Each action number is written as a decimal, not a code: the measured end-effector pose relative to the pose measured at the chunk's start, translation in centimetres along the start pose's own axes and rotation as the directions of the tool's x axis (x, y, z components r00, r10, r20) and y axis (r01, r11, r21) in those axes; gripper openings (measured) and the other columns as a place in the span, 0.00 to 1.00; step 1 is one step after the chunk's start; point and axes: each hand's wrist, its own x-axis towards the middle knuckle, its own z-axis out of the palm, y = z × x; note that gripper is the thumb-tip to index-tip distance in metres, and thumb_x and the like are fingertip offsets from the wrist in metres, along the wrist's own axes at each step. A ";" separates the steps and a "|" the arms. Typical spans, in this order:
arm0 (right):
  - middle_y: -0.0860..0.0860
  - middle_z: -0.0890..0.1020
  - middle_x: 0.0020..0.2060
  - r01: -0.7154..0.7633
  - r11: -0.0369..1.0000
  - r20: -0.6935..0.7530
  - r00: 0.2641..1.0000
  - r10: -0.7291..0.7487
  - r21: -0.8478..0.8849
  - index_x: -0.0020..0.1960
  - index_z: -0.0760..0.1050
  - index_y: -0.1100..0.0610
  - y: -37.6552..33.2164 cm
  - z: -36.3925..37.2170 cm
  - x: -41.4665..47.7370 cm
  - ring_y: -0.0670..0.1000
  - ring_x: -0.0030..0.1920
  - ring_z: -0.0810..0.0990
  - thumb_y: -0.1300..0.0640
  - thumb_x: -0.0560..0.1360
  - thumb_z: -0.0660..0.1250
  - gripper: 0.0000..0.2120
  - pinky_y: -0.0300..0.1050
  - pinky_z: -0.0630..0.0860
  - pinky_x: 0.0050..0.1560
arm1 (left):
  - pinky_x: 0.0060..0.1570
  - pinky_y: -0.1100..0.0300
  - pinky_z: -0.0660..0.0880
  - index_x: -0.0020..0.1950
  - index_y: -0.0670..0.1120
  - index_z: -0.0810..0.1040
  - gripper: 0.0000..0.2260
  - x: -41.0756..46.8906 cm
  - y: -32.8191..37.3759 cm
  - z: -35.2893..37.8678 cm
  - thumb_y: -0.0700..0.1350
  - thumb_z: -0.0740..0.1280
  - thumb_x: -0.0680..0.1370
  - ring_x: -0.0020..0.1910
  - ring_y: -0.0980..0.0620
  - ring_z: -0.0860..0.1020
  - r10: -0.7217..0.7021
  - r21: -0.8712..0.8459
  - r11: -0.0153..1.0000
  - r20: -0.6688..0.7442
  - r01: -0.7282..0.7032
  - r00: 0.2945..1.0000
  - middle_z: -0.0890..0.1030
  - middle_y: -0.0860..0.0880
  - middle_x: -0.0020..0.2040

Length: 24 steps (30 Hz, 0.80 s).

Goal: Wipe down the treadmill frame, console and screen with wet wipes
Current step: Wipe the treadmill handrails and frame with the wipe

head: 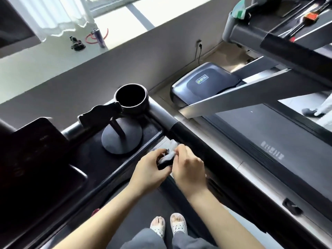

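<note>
A crumpled white wet wipe (pixel 170 151) sits between my two hands at the right corner of the dark treadmill console (pixel 100 164). My left hand (pixel 150 169) pinches its lower end with curled fingers. My right hand (pixel 188 164) pinches the upper part, close to the black padded handrail (pixel 206 151). The dark screen (pixel 32 159) lies at the far left of the console. The wipe's lower half is hidden behind my fingers.
A round-based phone stand (pixel 122 139) and a black cup holder (pixel 131 99) stand on the console tray. A second treadmill (pixel 269 133) runs alongside on the right, with a green wipe pack (pixel 239 9) in its holder. My slippered feet (pixel 167 225) are on the belt.
</note>
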 end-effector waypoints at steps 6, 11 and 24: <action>0.49 0.80 0.36 -0.003 0.970 0.048 0.999 -0.009 0.243 0.47 0.71 0.51 1.2 -1.9 -2.8 0.54 0.35 0.79 0.57 0.77 0.59 0.04 0.49 0.74 0.32 | 0.51 0.56 0.79 0.59 0.55 0.81 0.18 -0.7 0.9 -0.3 0.56 0.69 0.70 0.48 0.61 0.82 0.014 -0.003 1.000 -0.033 -0.014 0.999 0.84 0.61 0.47; 0.52 0.79 0.35 -0.031 0.995 0.010 1.000 0.030 0.095 0.45 0.74 0.57 0.7 -1.2 0.1 0.57 0.31 0.80 0.60 0.76 0.61 0.04 0.48 0.73 0.28 | 0.51 0.62 0.75 0.58 0.59 0.81 0.15 -0.9 1.1 -0.4 0.48 0.70 0.72 0.50 0.62 0.81 0.005 0.009 1.000 -0.009 -0.004 1.000 0.83 0.64 0.49; 0.52 0.84 0.30 -0.626 -0.372 0.639 0.273 0.719 0.686 0.46 0.79 0.62 -1.0 0.0 -1.2 0.49 0.29 0.83 0.73 0.80 0.58 0.13 0.45 0.81 0.36 | 0.52 0.56 0.79 0.57 0.58 0.81 0.12 -0.4 -0.1 -0.2 0.54 0.73 0.73 0.47 0.59 0.82 0.005 -0.073 0.997 0.015 -0.004 1.000 0.84 0.61 0.46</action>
